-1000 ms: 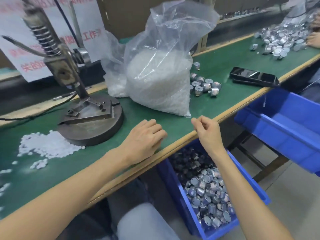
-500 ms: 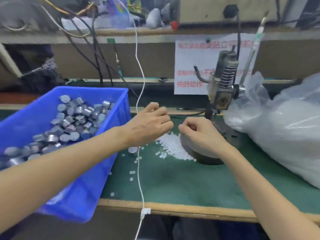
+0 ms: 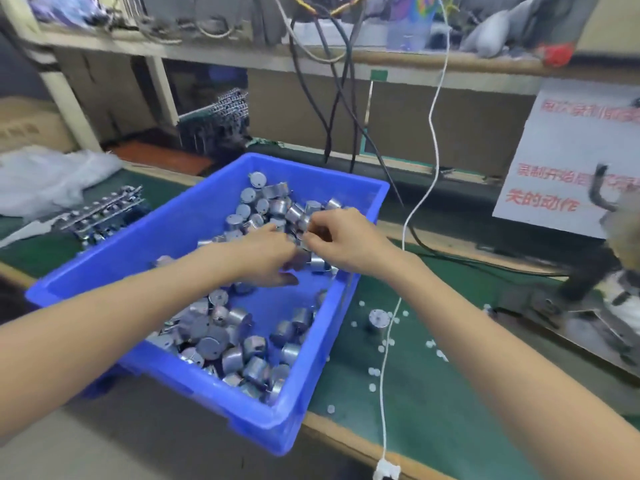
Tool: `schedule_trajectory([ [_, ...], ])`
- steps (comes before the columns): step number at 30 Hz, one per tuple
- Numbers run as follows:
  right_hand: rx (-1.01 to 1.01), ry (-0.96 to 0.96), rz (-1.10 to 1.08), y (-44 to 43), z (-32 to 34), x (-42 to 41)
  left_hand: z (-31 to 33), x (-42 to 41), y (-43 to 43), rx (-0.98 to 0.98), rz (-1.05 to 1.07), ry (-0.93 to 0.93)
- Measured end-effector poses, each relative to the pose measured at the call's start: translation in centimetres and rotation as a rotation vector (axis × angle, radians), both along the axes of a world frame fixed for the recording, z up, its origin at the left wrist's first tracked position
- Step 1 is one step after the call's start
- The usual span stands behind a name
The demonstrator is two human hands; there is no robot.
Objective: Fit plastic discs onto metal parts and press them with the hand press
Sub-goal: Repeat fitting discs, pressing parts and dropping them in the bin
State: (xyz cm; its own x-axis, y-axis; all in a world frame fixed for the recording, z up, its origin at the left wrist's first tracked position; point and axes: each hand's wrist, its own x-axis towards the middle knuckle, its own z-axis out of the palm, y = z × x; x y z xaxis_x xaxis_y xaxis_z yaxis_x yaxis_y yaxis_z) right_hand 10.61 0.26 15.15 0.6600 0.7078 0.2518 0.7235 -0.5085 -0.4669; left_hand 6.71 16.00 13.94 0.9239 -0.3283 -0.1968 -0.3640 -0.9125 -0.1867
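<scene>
A blue bin [image 3: 311, 420] on the green bench holds several silver cylindrical metal parts [image 3: 225, 344]. Both my hands are inside it, over the far heap. My left hand [image 3: 268, 256] curls fingers and thumb round parts in the heap. My right hand [image 3: 346, 242] pinches a metal part at its fingertips, close against the left hand. One metal part [image 3: 378, 318] stands alone on the mat right of the bin, among scattered white plastic discs [image 3: 436, 349]. The hand press [image 3: 613, 233] is blurred at the right edge.
A white cable [image 3: 429, 140] hangs down past the bin's right side to the bench edge. Dark cables drop behind the bin. A rack of metal pieces [image 3: 104, 213] and a clear plastic bag [image 3: 45, 178] lie at the left. A paper sign [image 3: 571, 150] stands behind the press.
My view has swung left from the press to the blue bin. Both hands moved from the bench by the press into the bin and now take hold of metal parts.
</scene>
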Motion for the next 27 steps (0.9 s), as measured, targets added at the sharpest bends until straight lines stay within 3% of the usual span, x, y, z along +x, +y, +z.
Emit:
schedule_trajectory([
  [3, -0.284, -0.100, 0.001, 2.0, -1.0, 0.7, -2.5, -0.3, 0.8, -0.184, 0.188, 0.414],
  [5, -0.389, -0.154, -0.017, 2.4, -1.4, 1.1, -4.2, -0.4, 0.5, -0.240, 0.223, 0.506],
  [11, -0.380, -0.132, -0.041, 2.3, -1.3, 1.0, -4.5, -0.1, -0.2, -0.361, 0.181, 0.476],
  [17, -0.338, -0.148, -0.069, 1.6, -1.1, 0.6, 0.3, -0.4, 0.3, -0.587, 0.156, 0.075],
  [19, -0.194, -0.072, -0.060, 1.1, -0.9, 0.3, 1.8, -0.6, -0.3, -0.641, 0.123, -0.062],
  [23, 0.328, 0.076, -0.111, -2.6, 0.6, -0.3, 4.3, -0.6, -4.1, -0.734, 0.060, -0.270],
  [27, 0.474, 0.186, -0.209, -9.0, 0.6, -0.3, 5.1, 0.5, -10.2, -0.661, 0.036, -0.240],
])
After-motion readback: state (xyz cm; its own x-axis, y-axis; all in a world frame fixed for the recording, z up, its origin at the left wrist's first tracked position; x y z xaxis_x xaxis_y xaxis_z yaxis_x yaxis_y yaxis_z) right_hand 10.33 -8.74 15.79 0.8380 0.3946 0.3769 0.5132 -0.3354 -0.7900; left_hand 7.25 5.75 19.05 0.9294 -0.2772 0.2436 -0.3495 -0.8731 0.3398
